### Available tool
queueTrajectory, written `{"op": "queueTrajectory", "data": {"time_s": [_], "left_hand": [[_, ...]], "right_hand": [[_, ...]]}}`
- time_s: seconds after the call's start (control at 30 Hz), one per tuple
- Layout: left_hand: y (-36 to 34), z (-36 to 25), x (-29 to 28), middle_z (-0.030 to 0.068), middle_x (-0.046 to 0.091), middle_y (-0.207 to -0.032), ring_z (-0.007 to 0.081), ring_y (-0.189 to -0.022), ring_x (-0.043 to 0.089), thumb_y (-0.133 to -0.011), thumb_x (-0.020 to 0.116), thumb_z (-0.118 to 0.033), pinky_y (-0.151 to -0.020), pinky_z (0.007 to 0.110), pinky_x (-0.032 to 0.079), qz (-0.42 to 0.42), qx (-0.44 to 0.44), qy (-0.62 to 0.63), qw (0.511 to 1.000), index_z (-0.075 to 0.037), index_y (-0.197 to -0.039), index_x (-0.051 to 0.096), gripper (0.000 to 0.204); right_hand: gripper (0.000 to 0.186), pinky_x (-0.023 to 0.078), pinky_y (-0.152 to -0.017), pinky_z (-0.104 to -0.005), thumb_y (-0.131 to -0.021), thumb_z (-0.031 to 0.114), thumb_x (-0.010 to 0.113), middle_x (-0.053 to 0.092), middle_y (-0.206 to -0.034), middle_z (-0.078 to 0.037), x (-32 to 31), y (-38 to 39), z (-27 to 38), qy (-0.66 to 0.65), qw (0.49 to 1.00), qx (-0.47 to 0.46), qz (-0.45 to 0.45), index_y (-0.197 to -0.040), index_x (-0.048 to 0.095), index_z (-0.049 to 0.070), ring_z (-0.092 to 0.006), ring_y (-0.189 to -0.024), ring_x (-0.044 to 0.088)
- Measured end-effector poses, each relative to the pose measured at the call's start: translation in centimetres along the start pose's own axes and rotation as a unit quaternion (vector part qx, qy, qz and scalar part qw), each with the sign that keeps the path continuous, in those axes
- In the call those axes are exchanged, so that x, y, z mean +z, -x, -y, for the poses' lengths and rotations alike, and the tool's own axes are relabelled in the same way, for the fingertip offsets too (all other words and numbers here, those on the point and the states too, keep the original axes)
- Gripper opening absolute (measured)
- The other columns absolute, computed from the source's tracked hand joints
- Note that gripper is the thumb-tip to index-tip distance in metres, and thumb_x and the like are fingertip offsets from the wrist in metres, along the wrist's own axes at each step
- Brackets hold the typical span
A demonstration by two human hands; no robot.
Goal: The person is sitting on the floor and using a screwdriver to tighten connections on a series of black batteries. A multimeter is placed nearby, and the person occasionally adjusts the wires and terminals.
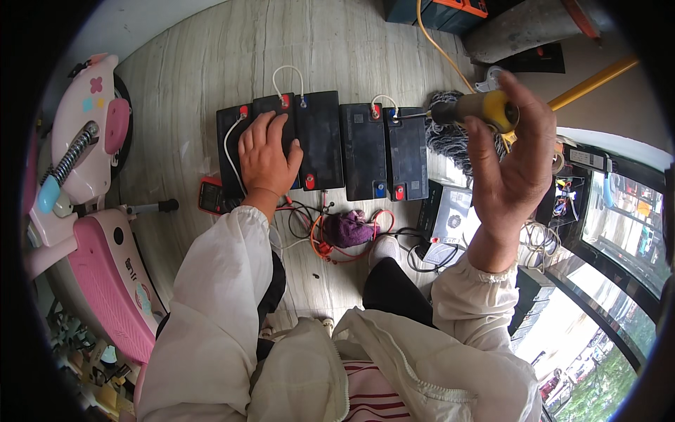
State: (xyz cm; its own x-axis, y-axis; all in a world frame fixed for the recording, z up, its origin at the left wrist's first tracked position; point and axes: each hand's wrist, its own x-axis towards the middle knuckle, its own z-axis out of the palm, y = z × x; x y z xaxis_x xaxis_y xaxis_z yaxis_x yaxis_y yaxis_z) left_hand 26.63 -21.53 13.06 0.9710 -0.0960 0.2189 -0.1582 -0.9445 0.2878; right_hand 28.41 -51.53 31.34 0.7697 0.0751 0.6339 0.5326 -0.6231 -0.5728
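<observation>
Four black batteries (363,158) with red and blue terminals stand side by side on the floor, with short white cables looped over their terminals. My left hand (266,158) rests palm down on the second battery from the left (274,102), fingers apart, just below a red terminal. My right hand (512,169) grips a yellow-and-black screwdriver (480,111) between thumb and fingers. Its shaft reaches left to the upper terminal (395,112) of the rightmost battery, where a white cable ends. The fingers partly hide the handle.
A pink scooter (105,274) stands left. A multimeter (211,194), tangled cables, purple cloth (351,231) and silver device (450,218) lie below the batteries. A grey mop head (446,151) with yellow pole, more batteries (436,10) and glass panes (626,232) are at right.
</observation>
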Motion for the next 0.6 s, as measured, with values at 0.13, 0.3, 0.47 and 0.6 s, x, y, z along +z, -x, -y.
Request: {"op": "queueTrajectory", "data": {"time_s": [0.13, 0.3, 0.47, 0.6], "left_hand": [[0.0, 0.0, 0.0, 0.0093, 0.053, -0.141, 0.0330, -0.132, 0.048, -0.087, 0.068, -0.027, -0.114, 0.047, 0.034, 0.000, 0.000, -0.003, 1.000, -0.013, -0.136, 0.057, 0.052], [-0.1, 0.0, 0.0, 0.0096, 0.052, -0.142, 0.0332, -0.132, 0.048, -0.087, 0.068, -0.027, -0.114, 0.047, 0.034, -0.003, 0.005, -0.001, 1.000, -0.013, -0.136, 0.057, 0.053], [0.1, 0.2, -0.2, 0.0099, 0.052, -0.142, 0.0334, -0.132, 0.048, -0.086, 0.068, -0.026, -0.114, 0.047, 0.034, -0.004, 0.005, -0.001, 1.000, -0.013, -0.136, 0.056, 0.053], [-0.1, -0.2, 0.1, 0.0100, 0.053, -0.142, 0.0335, -0.132, 0.048, -0.086, 0.068, -0.026, -0.114, 0.047, 0.034, -0.003, 0.005, 0.006, 1.000, -0.013, -0.137, 0.056, 0.053]], "right_hand": [[0.055, 0.052, -0.096, -0.0346, -0.083, -0.006, 0.069, 0.066, -0.125, -0.013, 0.1, 0.2, -0.3, -0.085, 0.995, 0.042, -0.010, -0.136, 0.059, 0.000, -0.0231, -0.110, 0.065], [0.056, 0.054, -0.090, -0.0324, -0.085, -0.004, 0.070, 0.067, -0.126, -0.014, -0.1, -0.2, -0.3, 0.029, 0.999, 0.008, 0.024, -0.139, 0.056, 0.002, -0.0210, -0.102, 0.068], [0.065, 0.056, -0.081, -0.0301, -0.088, -0.001, 0.073, 0.069, -0.120, -0.013, 0.2, -0.1, 1.4, 0.026, 0.985, 0.164, 0.040, -0.146, 0.046, 0.007, -0.0191, -0.098, 0.069], [0.066, 0.055, -0.084, -0.0299, -0.087, -0.004, 0.069, 0.069, -0.116, -0.014, -0.1, 0.4, 0.8, -0.024, 0.988, 0.149, 0.026, -0.147, 0.041, 0.005, -0.0188, -0.098, 0.069]]}}
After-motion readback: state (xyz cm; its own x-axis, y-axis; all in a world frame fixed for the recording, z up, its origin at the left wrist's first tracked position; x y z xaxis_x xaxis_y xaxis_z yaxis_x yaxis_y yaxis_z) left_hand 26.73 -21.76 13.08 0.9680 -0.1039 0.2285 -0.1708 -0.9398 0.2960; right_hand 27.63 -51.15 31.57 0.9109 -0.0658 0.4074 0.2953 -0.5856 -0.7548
